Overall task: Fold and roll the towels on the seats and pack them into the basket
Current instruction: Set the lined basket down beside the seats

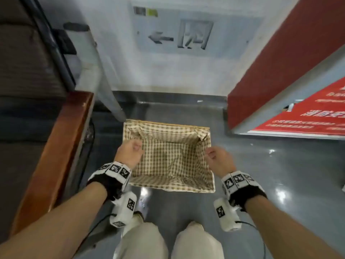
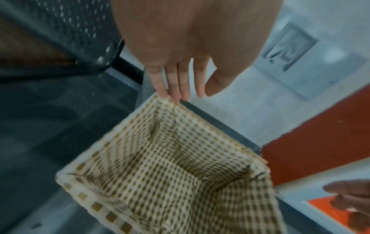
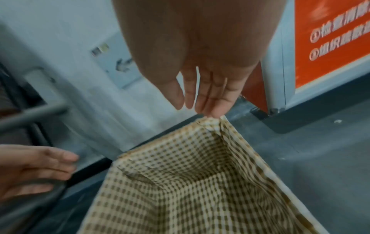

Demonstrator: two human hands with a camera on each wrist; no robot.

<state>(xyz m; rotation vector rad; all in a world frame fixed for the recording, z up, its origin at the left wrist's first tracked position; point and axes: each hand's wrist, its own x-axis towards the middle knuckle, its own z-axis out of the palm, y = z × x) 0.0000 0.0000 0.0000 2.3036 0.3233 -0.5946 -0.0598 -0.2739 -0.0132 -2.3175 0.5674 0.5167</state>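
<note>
Basket (image 1: 209, 171) on floor (image 1: 280, 165), gingham-lined. Your left hand (image 1: 129, 151) over its left rim, right hand (image 1: 219, 157) over its right rim; fingers straight, pressed together, pinching nothing.

Your basket (image 1: 168, 187) is lined with matt checked cloth, cream and brown, creased at the corners, over a woven straw-like rim. The floor (image 1: 280, 165) under you is smooth, grey and glossy, throwing back light. To your left, the armrest (image 1: 61, 146) looks like varnished wood, beside a perforated metal seat (image 2: 60, 31). The red panel (image 1: 289, 53) looks rough, like carpet.
</note>
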